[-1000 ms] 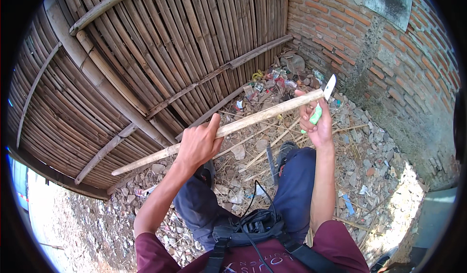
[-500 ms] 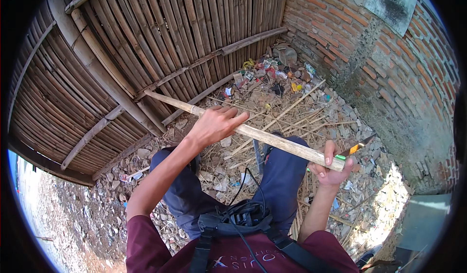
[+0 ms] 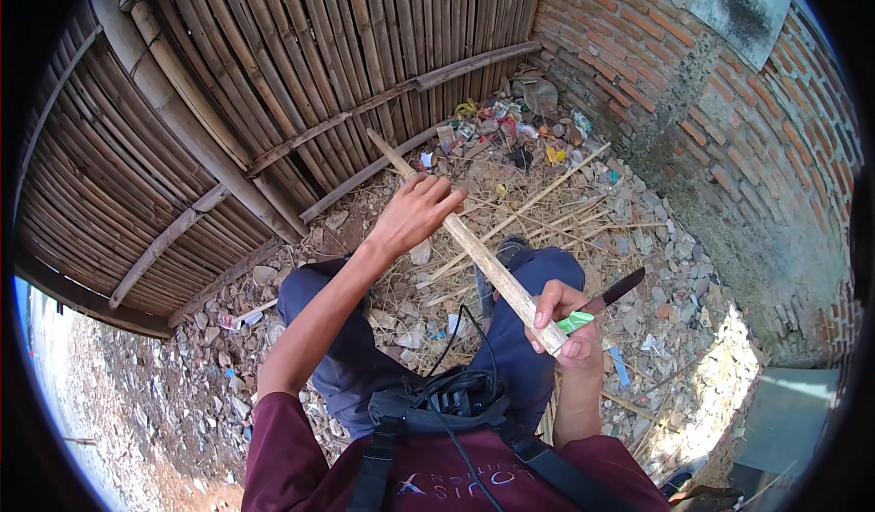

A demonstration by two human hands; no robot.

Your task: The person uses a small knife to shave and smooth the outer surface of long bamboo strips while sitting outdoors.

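A pale bamboo stick [image 3: 488, 261] slants across in front of me, its thin far end pointing up and left toward the bamboo wall. My left hand [image 3: 421, 209] is closed over its upper part from above. At the thick near end, my right hand [image 3: 574, 334] is closed with the stick end and a knife in it. The knife [image 3: 624, 289] has a dark blade sticking out to the right and bright green on its handle, most of which the fingers hide. Both hands are above my bent knees.
A bamboo slat wall [image 3: 301, 65] rises at the left and back, meeting a brick wall [image 3: 638, 65] at the right. Thin bamboo strips [image 3: 547, 193] lie on stony ground. Litter [image 3: 510, 129] is heaped in the far corner. A dark strapped pouch [image 3: 442, 412] sits at my waist.
The stick has turned steeper, its far end swinging right and its near end coming down and left with my right hand. The knife's dark blade now shows more broadly. My left hand has barely shifted.
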